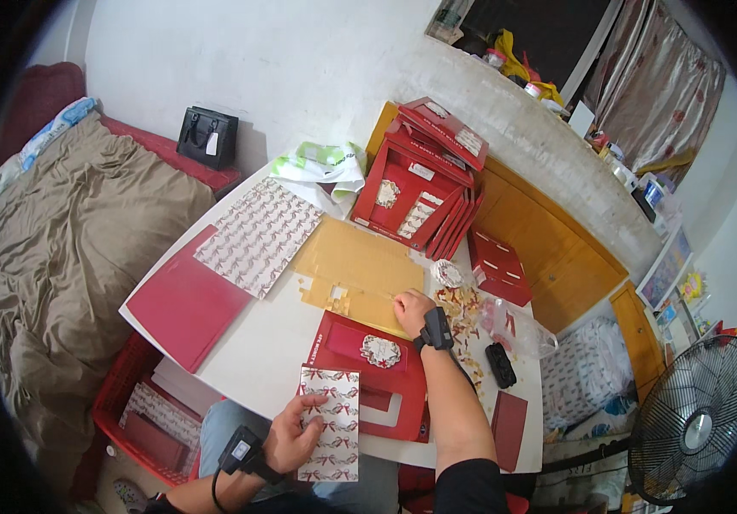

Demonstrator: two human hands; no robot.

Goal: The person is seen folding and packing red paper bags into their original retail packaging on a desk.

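Observation:
My left hand [293, 439] grips the left edge of a white card printed with red bows [334, 441], its fingers lying over the front. The card is held near the table's front edge, overlapping a flat red box blank [415, 377] with cut-out windows. On that blank lies a dark pink strip with a white scalloped label [380, 350]. Farther off, my right hand [414, 310] is curled closed at the lower right edge of a tan backing sheet [360, 257]. Small tan pieces lie along that sheet's edge. Whatever the right fingers pinch is hidden.
Red boxes [411, 184] are stacked at the back. Bow-print sheets [261, 231] and dark red sheets [188, 304] lie left. On the right are small tan and red scraps [462, 313], a black object [500, 365] and a fan [694, 420]. A red basket [116, 398] stands below.

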